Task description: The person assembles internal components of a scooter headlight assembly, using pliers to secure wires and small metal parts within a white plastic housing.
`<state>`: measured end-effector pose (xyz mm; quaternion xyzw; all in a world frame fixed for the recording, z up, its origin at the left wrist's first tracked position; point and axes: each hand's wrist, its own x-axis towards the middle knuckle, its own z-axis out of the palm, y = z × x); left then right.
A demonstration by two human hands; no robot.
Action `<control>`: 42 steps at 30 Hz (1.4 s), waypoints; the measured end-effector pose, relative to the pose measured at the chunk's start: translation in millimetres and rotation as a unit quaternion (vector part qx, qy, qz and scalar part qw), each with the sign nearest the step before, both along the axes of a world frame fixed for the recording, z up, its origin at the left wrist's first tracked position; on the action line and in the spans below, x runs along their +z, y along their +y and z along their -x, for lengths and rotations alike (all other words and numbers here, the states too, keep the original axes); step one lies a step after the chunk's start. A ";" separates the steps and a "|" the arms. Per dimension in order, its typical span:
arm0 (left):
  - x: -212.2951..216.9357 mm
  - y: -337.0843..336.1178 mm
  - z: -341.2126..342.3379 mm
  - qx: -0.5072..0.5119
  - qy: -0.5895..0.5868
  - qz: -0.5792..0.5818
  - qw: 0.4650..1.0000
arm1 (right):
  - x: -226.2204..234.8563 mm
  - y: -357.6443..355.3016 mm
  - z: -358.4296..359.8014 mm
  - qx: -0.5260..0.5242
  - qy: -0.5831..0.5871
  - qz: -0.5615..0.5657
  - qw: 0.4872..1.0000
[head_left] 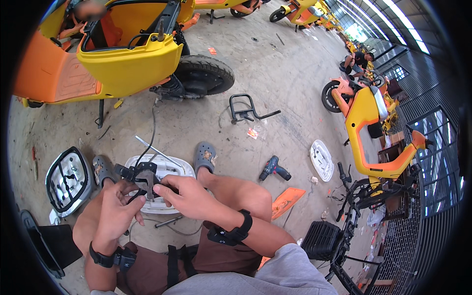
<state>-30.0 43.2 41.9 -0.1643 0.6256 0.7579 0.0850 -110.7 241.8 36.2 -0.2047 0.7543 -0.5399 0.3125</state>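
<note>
Between my knees, both hands hold up a dark metal bracket-like part (146,174) with black pieces on it; its exact kind cannot be made out. My left hand (117,210) pinches its lower left side, thumb against fingers. My right hand (186,195) grips its right side, thumb and forefinger pressed to the metal. A black cable (154,125) curves up from the part toward the yellow scooter (130,69). Below lies a white oval plastic shell (181,168), partly hidden by the part and my hands. A thin pale rod (160,151) rests across it.
A cordless drill (275,168), an orange panel (288,202) and a black tube frame (243,109) lie on the floor. White shells lie at left (71,182) and right (322,160). More scooters (366,123) stand at right, where a person (361,61) crouches farther back.
</note>
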 end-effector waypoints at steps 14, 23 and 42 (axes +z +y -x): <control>6.5 7.2 2.3 -0.032 -0.023 0.019 0.999 | -7.6 -0.8 -6.7 -0.095 -0.032 0.024 0.995; -9.7 -7.0 -3.7 -0.087 0.042 0.069 0.993 | 0.8 -1.4 -5.6 -0.068 0.001 -0.040 0.997; 7.5 -5.5 0.0 -0.060 -0.019 0.005 0.998 | 8.3 1.8 -2.2 -0.023 -0.101 0.006 0.995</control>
